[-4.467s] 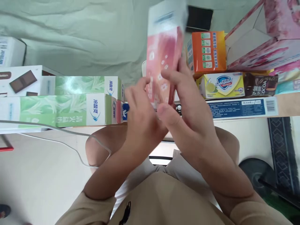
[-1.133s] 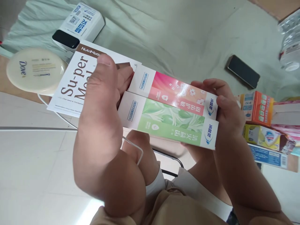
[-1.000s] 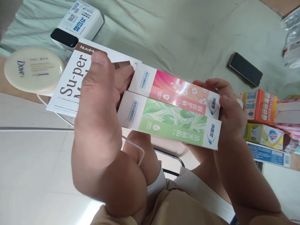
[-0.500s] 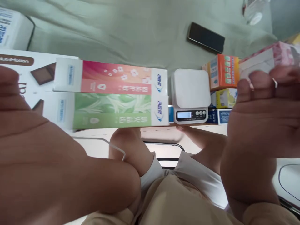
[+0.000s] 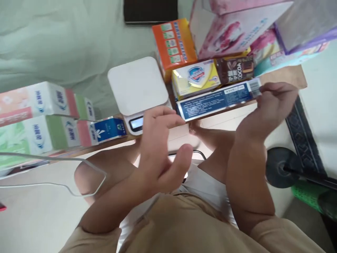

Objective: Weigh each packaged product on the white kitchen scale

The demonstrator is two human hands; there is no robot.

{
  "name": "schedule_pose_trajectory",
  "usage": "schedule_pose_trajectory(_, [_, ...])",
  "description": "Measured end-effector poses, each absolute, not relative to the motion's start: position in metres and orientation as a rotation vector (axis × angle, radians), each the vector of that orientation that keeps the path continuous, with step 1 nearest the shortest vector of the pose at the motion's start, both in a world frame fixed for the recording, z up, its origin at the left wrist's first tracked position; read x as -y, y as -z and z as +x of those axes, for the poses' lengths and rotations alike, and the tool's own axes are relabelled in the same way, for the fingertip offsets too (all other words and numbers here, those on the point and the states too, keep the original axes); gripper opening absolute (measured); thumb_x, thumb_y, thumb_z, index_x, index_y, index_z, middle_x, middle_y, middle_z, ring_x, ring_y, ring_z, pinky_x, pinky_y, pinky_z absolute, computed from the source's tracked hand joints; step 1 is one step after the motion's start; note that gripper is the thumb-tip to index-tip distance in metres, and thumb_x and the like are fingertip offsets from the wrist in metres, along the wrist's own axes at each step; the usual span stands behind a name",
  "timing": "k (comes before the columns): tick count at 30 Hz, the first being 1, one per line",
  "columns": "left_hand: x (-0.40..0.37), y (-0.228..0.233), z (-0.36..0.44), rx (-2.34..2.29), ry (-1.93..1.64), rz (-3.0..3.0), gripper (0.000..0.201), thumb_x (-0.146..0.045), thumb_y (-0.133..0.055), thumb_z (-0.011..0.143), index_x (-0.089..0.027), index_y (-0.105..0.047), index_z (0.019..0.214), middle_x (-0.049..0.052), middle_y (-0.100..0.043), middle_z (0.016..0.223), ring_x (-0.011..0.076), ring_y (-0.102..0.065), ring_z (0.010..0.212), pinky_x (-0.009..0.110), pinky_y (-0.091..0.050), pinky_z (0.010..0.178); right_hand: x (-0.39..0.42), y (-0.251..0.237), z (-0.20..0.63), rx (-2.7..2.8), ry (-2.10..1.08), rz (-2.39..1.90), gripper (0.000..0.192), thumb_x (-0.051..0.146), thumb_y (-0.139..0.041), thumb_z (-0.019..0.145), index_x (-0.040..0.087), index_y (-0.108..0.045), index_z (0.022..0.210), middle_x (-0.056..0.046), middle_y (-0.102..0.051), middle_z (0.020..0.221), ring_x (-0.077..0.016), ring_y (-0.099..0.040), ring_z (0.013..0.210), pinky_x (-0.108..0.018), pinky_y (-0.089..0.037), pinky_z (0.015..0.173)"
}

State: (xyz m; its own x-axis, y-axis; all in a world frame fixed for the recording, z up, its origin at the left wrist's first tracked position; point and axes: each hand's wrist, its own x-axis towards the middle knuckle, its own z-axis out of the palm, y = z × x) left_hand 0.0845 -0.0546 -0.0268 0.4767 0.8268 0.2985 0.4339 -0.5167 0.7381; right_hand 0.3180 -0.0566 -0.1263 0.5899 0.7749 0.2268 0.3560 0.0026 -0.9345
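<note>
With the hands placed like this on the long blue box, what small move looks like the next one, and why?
Probably lift the long blue box clear of the table edge. The right hand pinches its barcode end, and the left hand reaches open toward its other end near the white scale. The box looks to lie at the edge below the soap box.

We seem to be in a room of a home used for sorting packaged goods: a wrinkled pale green cloth [image 5: 52, 45] covers the tabletop [image 5: 286, 75], where a small white digital scale [image 5: 137, 88] sits among boxed toothpaste [image 5: 39, 102], a soap carton [image 5: 196, 75], a cocoa pack [image 5: 235, 69] and an orange box [image 5: 173, 44]. Below we see pale floor tiles [image 5: 31, 218], a patterned mat [image 5: 302, 140] and a chair base [image 5: 281, 168]
</note>
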Motion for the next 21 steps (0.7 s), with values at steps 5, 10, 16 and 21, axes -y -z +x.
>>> schedule_pose_trajectory(5, [0.075, 0.076, 0.123, -1.031, -0.726, 2.275, 0.073, -0.048, -0.052, 0.1, -0.017, -0.023, 0.16, 0.022, -0.046, 0.151, 0.039, -0.015, 0.165, 0.065, -0.03, 0.13, 0.053, 0.138, 0.334, 0.669, -0.156, -1.652, 0.029, 0.02, -0.048, 0.078, 0.018, -0.055, 0.107, -0.007, -0.055, 0.115, -0.0188, -0.056, 0.113, -0.046, -0.042, 0.116])
schedule_pose_trajectory(10, [0.084, 0.081, 0.127, -0.943, -0.792, 2.239, 0.078, -0.038, -0.054, 0.098, -0.019, -0.015, 0.163, 0.021, -0.032, 0.162, 0.0362, 0.0, 0.168, 0.065, -0.013, 0.136, 0.05, 0.143, 0.337, 0.627, -0.46, -1.647, 0.033, 0.023, -0.053, 0.08, 0.016, -0.053, 0.112, -0.008, -0.06, 0.111, -0.0178, -0.06, 0.102, -0.04, -0.047, 0.101])
schedule_pose_trajectory(16, [0.087, 0.082, 0.124, -1.087, -0.777, 2.226, 0.074, -0.04, -0.049, 0.098, -0.018, -0.015, 0.16, 0.022, -0.046, 0.149, 0.0362, 0.0, 0.168, 0.072, -0.016, 0.133, 0.043, 0.147, 0.335, 0.434, -0.497, -1.643, 0.031, 0.024, -0.05, 0.073, 0.019, -0.049, 0.103, -0.005, -0.057, 0.099, -0.0154, -0.059, 0.089, -0.036, -0.049, 0.086])
schedule_pose_trajectory(21, [0.095, 0.077, 0.124, -1.06, -0.933, 2.173, 0.07, -0.039, -0.047, 0.095, -0.02, -0.019, 0.155, 0.017, -0.051, 0.138, 0.0391, -0.017, 0.165, 0.07, -0.021, 0.133, 0.052, 0.157, 0.337, 0.389, -0.441, -1.642, 0.035, 0.027, -0.048, 0.067, 0.022, -0.047, 0.102, -0.004, -0.051, 0.101, -0.0137, -0.051, 0.084, -0.027, -0.038, 0.067])
